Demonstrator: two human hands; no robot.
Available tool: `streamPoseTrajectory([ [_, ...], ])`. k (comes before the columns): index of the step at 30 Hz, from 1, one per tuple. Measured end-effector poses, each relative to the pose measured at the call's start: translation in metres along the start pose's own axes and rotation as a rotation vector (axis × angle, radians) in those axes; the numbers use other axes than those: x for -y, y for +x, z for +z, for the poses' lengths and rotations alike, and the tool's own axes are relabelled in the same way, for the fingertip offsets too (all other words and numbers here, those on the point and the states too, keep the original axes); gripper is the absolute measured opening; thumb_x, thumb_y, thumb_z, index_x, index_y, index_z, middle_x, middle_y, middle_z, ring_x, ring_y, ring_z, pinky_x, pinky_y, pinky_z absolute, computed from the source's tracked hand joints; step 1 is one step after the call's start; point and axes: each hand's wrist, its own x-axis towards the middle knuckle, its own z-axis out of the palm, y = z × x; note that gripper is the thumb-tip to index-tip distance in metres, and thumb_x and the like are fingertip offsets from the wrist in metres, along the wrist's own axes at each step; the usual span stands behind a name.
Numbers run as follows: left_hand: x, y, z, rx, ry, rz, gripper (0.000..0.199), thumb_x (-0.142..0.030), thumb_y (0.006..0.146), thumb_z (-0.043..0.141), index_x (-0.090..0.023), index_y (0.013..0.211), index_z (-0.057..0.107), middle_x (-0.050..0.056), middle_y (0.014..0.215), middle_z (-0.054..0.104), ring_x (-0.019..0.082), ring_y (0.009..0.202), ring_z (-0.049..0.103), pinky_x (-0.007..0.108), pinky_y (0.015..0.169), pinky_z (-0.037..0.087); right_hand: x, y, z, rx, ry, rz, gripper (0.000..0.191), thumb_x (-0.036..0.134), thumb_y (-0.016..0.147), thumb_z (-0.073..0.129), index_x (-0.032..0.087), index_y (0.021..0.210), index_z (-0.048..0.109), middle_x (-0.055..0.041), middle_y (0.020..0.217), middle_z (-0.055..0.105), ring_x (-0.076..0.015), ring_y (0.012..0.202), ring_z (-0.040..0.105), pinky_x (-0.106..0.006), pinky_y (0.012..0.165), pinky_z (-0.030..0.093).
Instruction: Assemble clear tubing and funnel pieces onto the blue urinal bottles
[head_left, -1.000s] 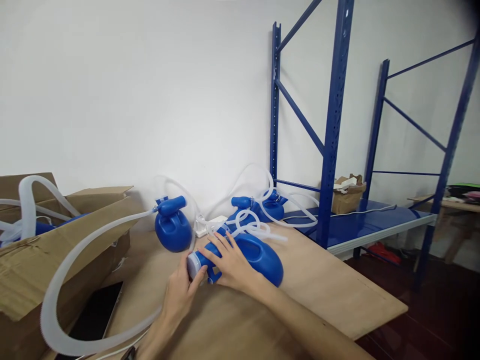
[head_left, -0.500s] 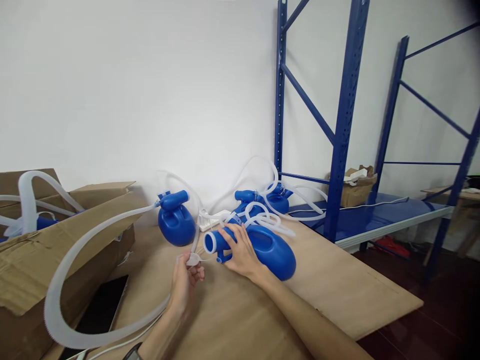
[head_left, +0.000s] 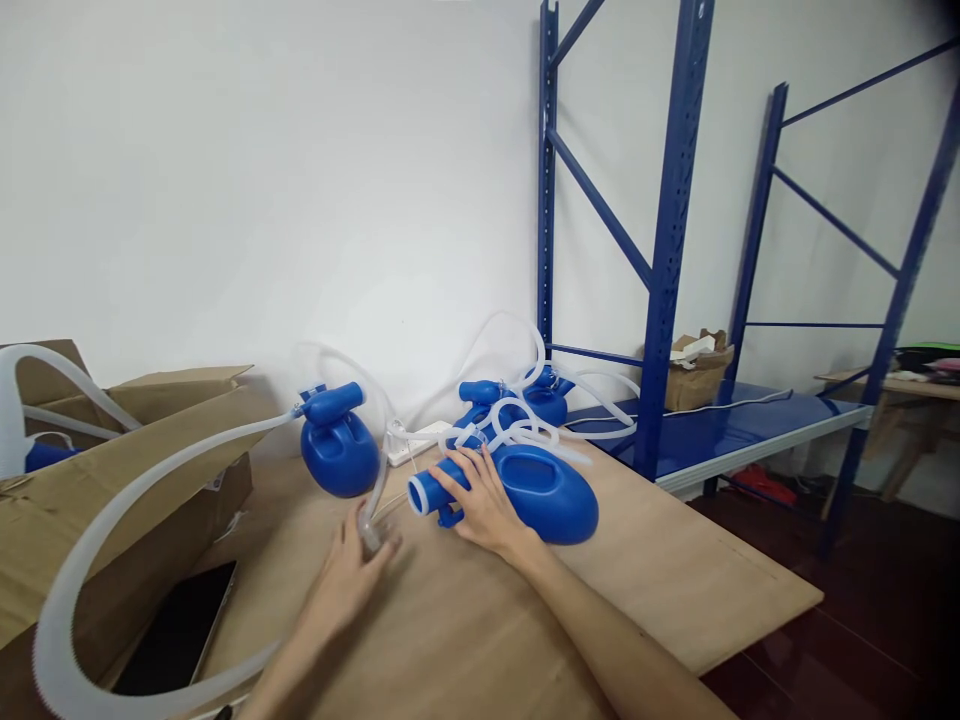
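Observation:
A blue plastic urinal bottle (head_left: pixel 561 508) lies on its side on the table, its neck with a white rim pointing left. My right hand (head_left: pixel 486 508) is wrapped over that neck, closed on it. To the left of the rim, my left hand (head_left: pixel 346 570) pinches a translucent cap (head_left: pixel 369 533), slightly smeared by motion. A thin strap runs from the cap toward the bottle, and the cap is apart from the rim. Another blue bottle (head_left: pixel 339 455) with a long clear hose (head_left: pixel 97 530) stands behind my left hand.
More blue bottles (head_left: pixel 546 402) and coiled hoses (head_left: pixel 517 425) lie at the back by a white power strip (head_left: pixel 412 442). An open cardboard box (head_left: pixel 172 420) and a black phone (head_left: pixel 180 630) are on the left. A blue metal rack (head_left: pixel 667 300) stands beyond the table (head_left: pixel 675 570).
My left hand has turned over and shifted a little left with the cap. The bottle has tilted slightly under my right hand. The whole view has swung slightly to the right.

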Motion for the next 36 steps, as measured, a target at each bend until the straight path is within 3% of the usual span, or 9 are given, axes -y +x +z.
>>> streamPoseTrajectory([
  [2, -0.004, -0.007, 0.007, -0.016, 0.191, 0.203, 0.066, -0.05, 0.072, 0.072, -0.02, 0.129, 0.058, 0.013, 0.125, 0.06, 0.035, 0.12, 0.059, 0.051, 0.101, 0.048, 0.004, -0.002, 0.002, 0.039, -0.027, -0.01, 0.085, 0.013, 0.076, 0.071, 0.032, 0.154, 0.04, -0.0138, 0.156, 0.039, -0.0374, 0.146, 0.03, -0.07, 0.119, 0.019],
  [4, -0.012, -0.012, 0.011, 0.027, 0.233, 0.345, 0.044, -0.049, 0.081, 0.064, -0.022, 0.116, 0.066, 0.012, 0.123, 0.061, 0.033, 0.122, 0.057, 0.05, 0.106, 0.044, 0.009, -0.003, 0.004, 0.065, -0.045, -0.016, 0.084, 0.013, 0.077, 0.071, 0.032, 0.154, 0.04, -0.0142, 0.156, 0.039, -0.0375, 0.146, 0.03, -0.069, 0.119, 0.018],
  [8, -0.022, -0.018, 0.017, 0.161, 0.144, 0.383, 0.031, -0.051, 0.088, 0.059, -0.023, 0.09, 0.071, 0.009, 0.102, 0.07, 0.029, 0.099, 0.065, 0.041, 0.09, 0.053, 0.024, -0.004, 0.004, 0.061, -0.041, -0.027, 0.084, 0.013, 0.079, 0.068, 0.032, 0.155, 0.038, -0.0144, 0.156, 0.04, -0.038, 0.145, 0.031, -0.069, 0.119, 0.018],
  [15, -0.024, -0.015, 0.011, 0.163, 0.197, 0.538, 0.03, -0.045, 0.091, 0.058, -0.023, 0.07, 0.064, 0.006, 0.076, 0.067, 0.025, 0.082, 0.057, 0.034, 0.079, 0.049, 0.036, -0.007, 0.002, 0.06, -0.003, -0.098, 0.081, 0.016, 0.08, 0.066, 0.033, 0.154, 0.038, -0.0134, 0.153, 0.042, -0.0355, 0.142, 0.034, -0.069, 0.12, 0.015],
  [18, -0.026, -0.014, 0.007, 0.155, 0.158, 0.511, 0.035, -0.045, 0.09, 0.056, -0.022, 0.064, 0.056, 0.004, 0.069, 0.061, 0.021, 0.07, 0.055, 0.03, 0.069, 0.047, 0.035, -0.006, 0.0, 0.062, 0.013, -0.129, 0.078, 0.017, 0.082, 0.065, 0.031, 0.154, 0.039, -0.0146, 0.152, 0.042, -0.0359, 0.141, 0.034, -0.07, 0.119, 0.015],
  [23, -0.026, -0.013, 0.005, 0.232, 0.03, 0.393, 0.043, -0.053, 0.086, 0.059, -0.019, 0.06, 0.054, 0.003, 0.07, 0.058, 0.018, 0.069, 0.054, 0.027, 0.064, 0.046, 0.032, 0.0, -0.004, 0.068, 0.032, -0.212, 0.077, 0.022, 0.083, 0.067, 0.028, 0.154, 0.039, -0.0154, 0.148, 0.045, -0.0368, 0.138, 0.036, -0.071, 0.118, 0.016],
  [28, -0.023, -0.012, -0.008, 0.214, -0.137, 0.261, 0.048, -0.06, 0.087, 0.058, -0.019, 0.063, 0.053, 0.001, 0.068, 0.056, 0.016, 0.067, 0.052, 0.024, 0.063, 0.045, 0.006, -0.001, -0.008, 0.018, 0.078, -0.174, 0.08, 0.015, 0.075, 0.068, 0.026, 0.15, 0.044, -0.0152, 0.146, 0.045, -0.0365, 0.138, 0.036, -0.071, 0.117, 0.02],
  [32, -0.015, -0.006, -0.011, 0.142, 0.131, 0.31, 0.045, -0.057, 0.086, 0.059, -0.02, 0.062, 0.054, 0.0, 0.065, 0.056, 0.016, 0.063, 0.052, 0.023, 0.06, 0.044, -0.003, -0.005, -0.01, -0.047, 0.051, -0.127, 0.078, 0.014, 0.077, 0.066, 0.028, 0.15, 0.044, -0.0141, 0.147, 0.044, -0.0362, 0.14, 0.034, -0.072, 0.117, 0.02],
  [36, -0.002, -0.004, -0.002, 0.207, 0.395, 0.32, 0.036, -0.052, 0.084, 0.058, -0.02, 0.075, 0.069, 0.005, 0.076, 0.071, 0.023, 0.071, 0.066, 0.03, 0.068, 0.051, 0.008, -0.005, -0.012, -0.045, -0.001, -0.131, 0.075, 0.014, 0.082, 0.065, 0.029, 0.152, 0.042, -0.0138, 0.153, 0.04, -0.0359, 0.146, 0.027, -0.068, 0.119, 0.021],
])
